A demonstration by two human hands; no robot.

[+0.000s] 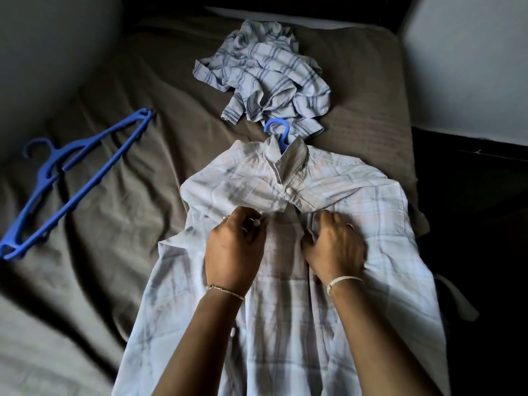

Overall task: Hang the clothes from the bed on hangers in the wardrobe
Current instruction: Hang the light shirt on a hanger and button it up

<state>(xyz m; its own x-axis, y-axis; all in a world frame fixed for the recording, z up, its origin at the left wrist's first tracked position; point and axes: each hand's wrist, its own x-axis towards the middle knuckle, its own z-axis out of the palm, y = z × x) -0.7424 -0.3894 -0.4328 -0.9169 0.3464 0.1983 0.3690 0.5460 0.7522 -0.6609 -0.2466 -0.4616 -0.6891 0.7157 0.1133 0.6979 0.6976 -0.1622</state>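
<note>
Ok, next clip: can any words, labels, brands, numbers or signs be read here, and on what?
None can be read. No print, tag, logo or number shows on the checked shirt, the striped shirt, the loose hanger, the hanger hook at the collar, or the bed sheet. If the collar holds a label, it is out of sight.

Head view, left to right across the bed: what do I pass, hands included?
Spare blue hanger → left hand, pinching the pale shirt → right hand, gripping the same shirt.
</note>
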